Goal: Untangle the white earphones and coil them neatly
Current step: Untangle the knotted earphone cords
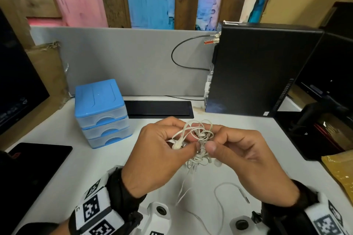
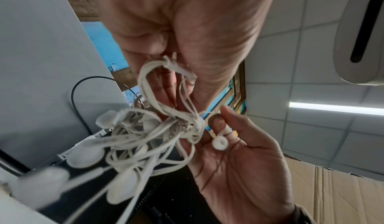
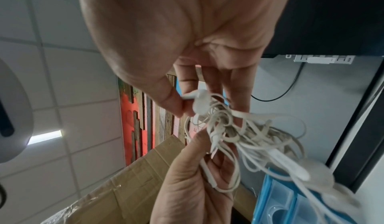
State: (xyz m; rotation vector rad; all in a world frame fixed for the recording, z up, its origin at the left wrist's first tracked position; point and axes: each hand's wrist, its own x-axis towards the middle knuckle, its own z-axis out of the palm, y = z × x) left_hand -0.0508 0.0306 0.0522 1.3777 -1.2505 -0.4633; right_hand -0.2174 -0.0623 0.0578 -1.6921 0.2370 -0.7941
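Above the white desk [image 1: 80, 168], left hand [image 1: 158, 156] and right hand [image 1: 246, 156] both pinch the tangled white earphones [image 1: 198, 139]; no legible writing.

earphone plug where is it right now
In the head view, the plug hangs low near the right hand, below the tangle.

Above the tabletop [image 1: 95, 168], the earphones [image 1: 196, 139] hang between the left hand [image 1: 158, 156] and right hand [image 1: 246, 160]. A drawer unit [image 1: 101, 114] stands behind-left, a computer tower [image 1: 254, 74] behind-right, a flat panel [image 1: 159, 109] between them, and a partition [image 1: 122, 59] behind all.
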